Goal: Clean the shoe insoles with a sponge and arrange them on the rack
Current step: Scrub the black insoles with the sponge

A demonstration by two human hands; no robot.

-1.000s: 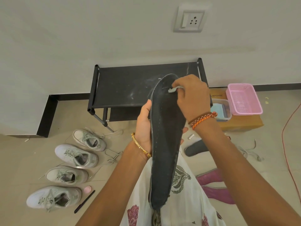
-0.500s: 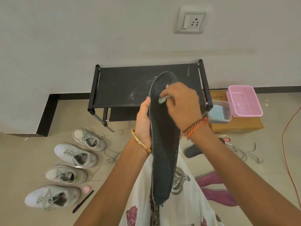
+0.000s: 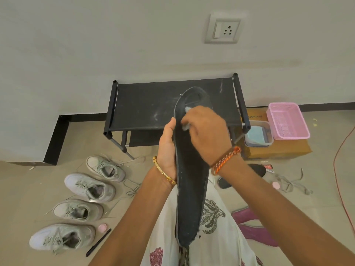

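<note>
The person holds a dark insole [image 3: 192, 181] upright in front of the black shoe rack [image 3: 153, 104], its lower end hanging over a white printed garment [image 3: 217, 240]. The left hand [image 3: 167, 148] grasps the insole's left edge, thumb along the rim and fingers hidden behind it. The right hand [image 3: 207, 134] has its fingers curled around a pale sponge [image 3: 186, 126], pressing it against the insole's upper part. Another dark insole [image 3: 255, 170] lies on the floor to the right. Four grey-white sneakers [image 3: 90, 186] sit in a row on the left, and a pink basket [image 3: 288, 120] rests on a cardboard box [image 3: 278, 150].
</note>
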